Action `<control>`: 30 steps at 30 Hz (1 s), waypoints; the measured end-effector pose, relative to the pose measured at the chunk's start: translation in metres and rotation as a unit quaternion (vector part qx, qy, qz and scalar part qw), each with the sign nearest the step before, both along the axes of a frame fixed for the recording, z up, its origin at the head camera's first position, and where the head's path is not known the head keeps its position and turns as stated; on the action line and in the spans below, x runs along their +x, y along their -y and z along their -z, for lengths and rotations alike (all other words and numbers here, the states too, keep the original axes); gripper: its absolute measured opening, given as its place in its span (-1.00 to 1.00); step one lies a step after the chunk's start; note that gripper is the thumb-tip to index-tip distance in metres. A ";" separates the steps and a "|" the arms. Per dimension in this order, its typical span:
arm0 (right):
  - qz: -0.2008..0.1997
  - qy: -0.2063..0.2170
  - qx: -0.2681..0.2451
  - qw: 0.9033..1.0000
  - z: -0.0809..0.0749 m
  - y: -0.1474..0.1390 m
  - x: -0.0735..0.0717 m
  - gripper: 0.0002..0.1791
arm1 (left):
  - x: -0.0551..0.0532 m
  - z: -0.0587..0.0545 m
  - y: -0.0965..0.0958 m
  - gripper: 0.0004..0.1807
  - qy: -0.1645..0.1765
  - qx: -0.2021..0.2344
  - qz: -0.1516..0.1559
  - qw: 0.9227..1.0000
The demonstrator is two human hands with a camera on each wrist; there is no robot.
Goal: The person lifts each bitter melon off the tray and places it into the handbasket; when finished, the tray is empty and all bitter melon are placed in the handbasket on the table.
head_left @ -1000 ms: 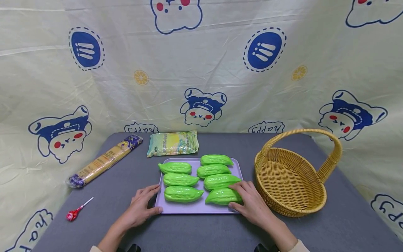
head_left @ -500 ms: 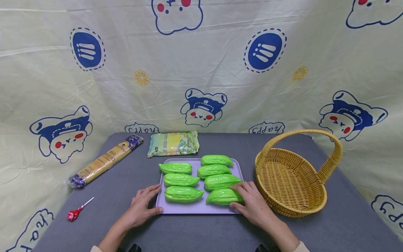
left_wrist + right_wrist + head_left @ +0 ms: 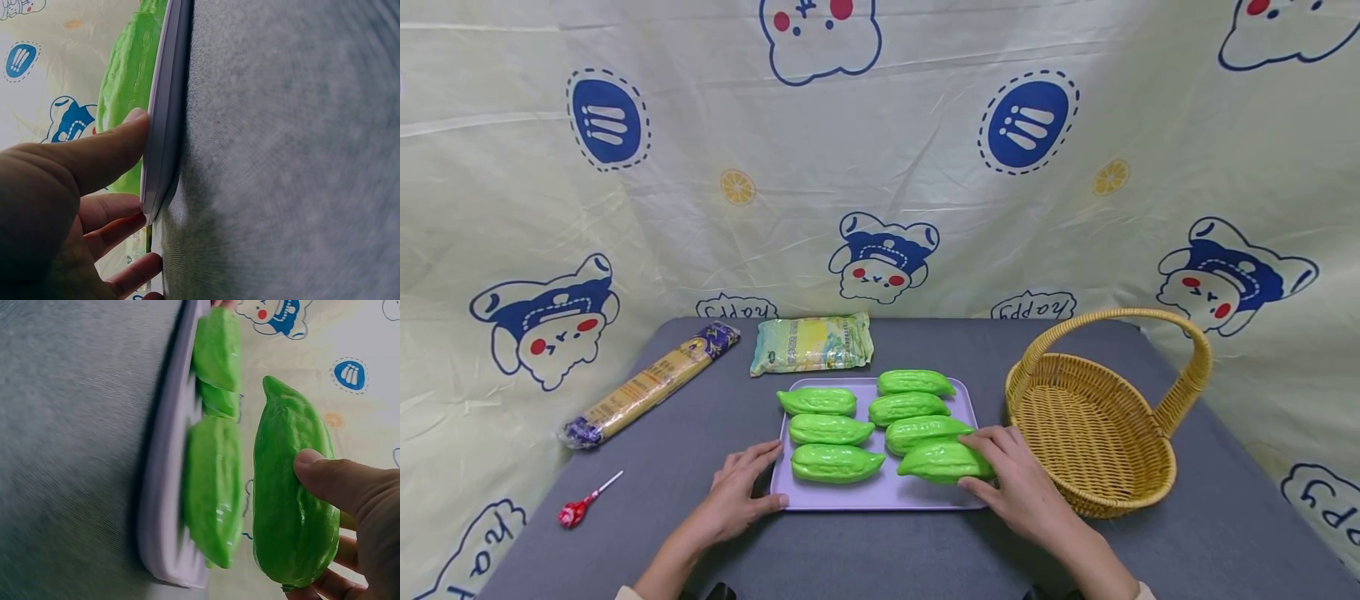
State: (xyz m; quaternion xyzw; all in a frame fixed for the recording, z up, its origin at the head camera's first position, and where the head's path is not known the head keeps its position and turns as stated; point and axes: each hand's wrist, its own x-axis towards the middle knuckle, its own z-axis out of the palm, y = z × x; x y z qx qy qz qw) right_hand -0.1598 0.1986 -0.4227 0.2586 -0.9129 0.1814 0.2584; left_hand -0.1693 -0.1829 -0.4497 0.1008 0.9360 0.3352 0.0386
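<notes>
A green, ridged bitter melon (image 3: 938, 462) is pinched in my right hand (image 3: 1017, 477), thumb on one side and fingers on the other. In the right wrist view the held bitter melon (image 3: 290, 500) is raised above the tray, pointed end up in that picture. Several more bitter melons (image 3: 837, 463) lie on the lilac tray (image 3: 850, 499) in two columns. My left hand (image 3: 741, 492) touches the tray's left front corner. The left wrist view shows its thumb (image 3: 128, 134) against the rim and the other fingers loosely extended.
To the right stands a wicker basket (image 3: 1086, 425) with a tall handle. Behind the tray lies a green-yellow packet (image 3: 812, 342). A long pack of noodles (image 3: 651, 385) and a red lollipop (image 3: 576, 509) are on the left. A printed curtain (image 3: 880, 183) hangs behind the table.
My right hand has lifted the front right bitter melon off the tray and shifted it slightly to the right. The left hand has stayed at the tray's corner.
</notes>
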 end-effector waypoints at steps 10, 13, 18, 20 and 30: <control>0.008 -0.018 -0.022 1.000 -0.023 -0.021 0.006 -0.40 | 0.000 0.001 -0.001 -0.24 -0.003 0.002 0.003 1.000; 0.024 -0.018 -0.018 0.999 -0.027 -0.030 0.007 -0.38 | 0.000 0.001 -0.001 -0.23 -0.005 0.002 0.004 1.000; 0.038 -0.034 -0.020 0.999 -0.032 -0.046 0.008 -0.37 | 0.000 0.001 -0.001 -0.23 -0.004 0.003 0.004 1.000; 0.042 -0.036 -0.022 0.998 -0.034 -0.052 0.008 -0.38 | 0.000 0.001 0.000 -0.23 -0.005 0.003 0.004 1.000; 0.086 -0.012 -0.010 0.996 -0.042 -0.081 0.009 -0.38 | -0.001 0.001 0.000 -0.23 -0.005 -0.001 0.005 1.000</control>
